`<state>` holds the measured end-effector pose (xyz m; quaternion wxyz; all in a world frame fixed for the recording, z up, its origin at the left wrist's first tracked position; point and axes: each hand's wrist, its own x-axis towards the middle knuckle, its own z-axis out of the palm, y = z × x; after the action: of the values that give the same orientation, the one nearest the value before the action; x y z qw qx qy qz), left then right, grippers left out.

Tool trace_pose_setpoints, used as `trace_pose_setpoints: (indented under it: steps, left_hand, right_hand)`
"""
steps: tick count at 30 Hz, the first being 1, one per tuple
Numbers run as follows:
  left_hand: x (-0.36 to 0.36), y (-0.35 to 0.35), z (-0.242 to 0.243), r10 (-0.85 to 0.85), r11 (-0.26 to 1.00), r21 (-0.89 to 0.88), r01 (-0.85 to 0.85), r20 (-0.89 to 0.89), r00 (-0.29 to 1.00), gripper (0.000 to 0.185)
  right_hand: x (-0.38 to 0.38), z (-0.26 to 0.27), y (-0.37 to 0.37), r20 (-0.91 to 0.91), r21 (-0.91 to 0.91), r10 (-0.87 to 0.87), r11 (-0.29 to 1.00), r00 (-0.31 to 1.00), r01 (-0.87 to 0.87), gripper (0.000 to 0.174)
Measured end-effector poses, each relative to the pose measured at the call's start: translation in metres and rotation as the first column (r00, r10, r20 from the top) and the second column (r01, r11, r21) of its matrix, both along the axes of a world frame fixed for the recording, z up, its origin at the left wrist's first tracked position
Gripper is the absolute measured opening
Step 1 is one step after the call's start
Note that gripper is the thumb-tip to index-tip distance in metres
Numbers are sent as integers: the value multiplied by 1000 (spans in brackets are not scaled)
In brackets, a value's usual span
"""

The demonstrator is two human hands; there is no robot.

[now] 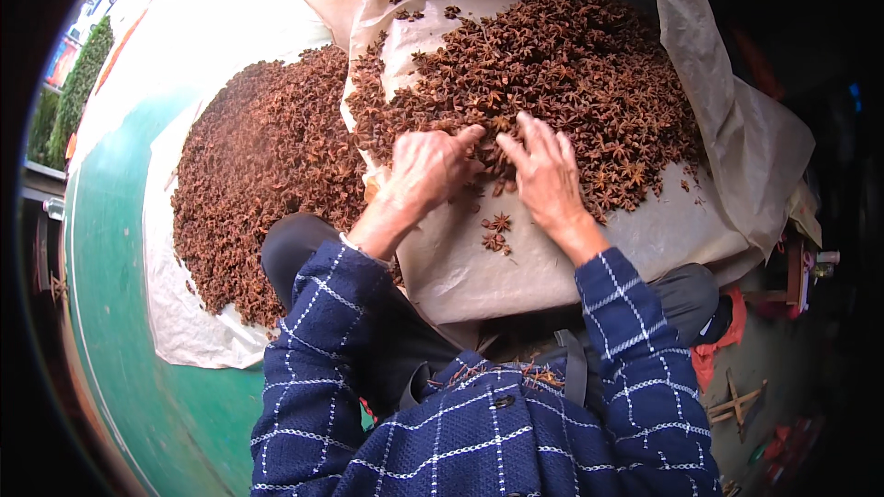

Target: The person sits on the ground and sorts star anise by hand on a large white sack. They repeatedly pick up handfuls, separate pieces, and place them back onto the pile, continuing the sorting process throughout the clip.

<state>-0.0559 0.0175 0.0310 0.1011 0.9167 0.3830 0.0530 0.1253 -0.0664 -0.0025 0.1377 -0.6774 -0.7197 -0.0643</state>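
Observation:
A large heap of dried star anise (pixel 566 76) lies before me on a pale plastic sheet (pixel 483 269). At its near edge, my left hand (pixel 431 162) is bent over the pods with the thumb pointing right. Its other fingers curl underneath, so I cannot see whether they hold anything. Just to the right, my right hand (pixel 549 169) reaches over the heap with fingers spread, nothing visibly gripped. A few loose star anise pods (pixel 496 233) lie on the sheet below the hands.
Left of my knee, a second brown heap (pixel 269 172) spreads on a white sheet (pixel 173 317) over a green floor (pixel 110 248). The plastic rises in a fold (pixel 718 96) at the right. Crossed wooden sticks (pixel 737 404) and a red plastic bag (pixel 722 345) lie at lower right.

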Motion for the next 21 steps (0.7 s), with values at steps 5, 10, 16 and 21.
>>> trace_pose_setpoints:
  steps: [5, 10, 16, 21]
  left_hand:
    - [-23, 7, -1, 127, 992, 17, -127, 11, 992, 67]
    - [-40, 3, 3, 169, 986, 4, -169, -36, 985, 47]
    - [-27, -5, -1, 36, 993, -117, 6, 353, 935, 9]
    - [-8, -14, -1, -59, 983, -158, 88, 175, 983, 21]
  right_hand:
    - [-14, 16, -46, -107, -124, 188, 972, 976, -201, 37]
    - [26, 19, -40, -110, 16, 81, 997, 991, -79, 21]
    - [13, 30, -6, -274, -66, 9, 997, 962, -28, 7]
    - [-3, 11, 5, 60, 0, 95, 995, 994, -95, 11]
